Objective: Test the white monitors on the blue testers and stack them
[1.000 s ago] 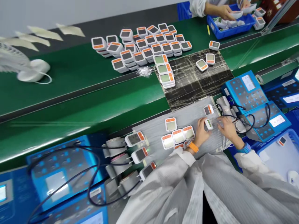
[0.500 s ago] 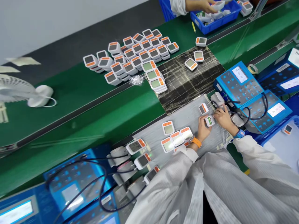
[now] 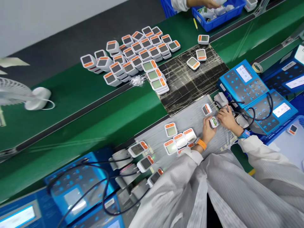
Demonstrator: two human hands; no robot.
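Observation:
My left hand [image 3: 208, 130], with an orange watch band at its wrist, grips a small white blood pressure monitor [image 3: 214, 122]. Green shows in an opening on the monitor's upturned side. Right beside it, my right hand [image 3: 227, 118] has its fingers bent against the monitor's edge and the white parts by the hoses; what they pinch is hidden. Another monitor with orange buttons [image 3: 206, 109] lies just beyond, joined to a thin tube. Several finished-looking monitors [image 3: 180, 141] lie screen up on the grey mat [image 3: 190, 114], left of my left hand.
Blue tester boxes [image 3: 244, 85] with black hoses stand at right, and more testers [image 3: 80, 186] at lower left. Stacked monitors [image 3: 140, 52] cover the far green bench. A co-worker's hand [image 3: 210, 3] is over a blue bin [image 3: 219, 22]. A white fan [image 3: 38, 98] stands far left.
The monitor in my left hand has tilted slightly, and both hands stay close together. The co-worker's hand over the bin has shifted. The whole view has moved a little.

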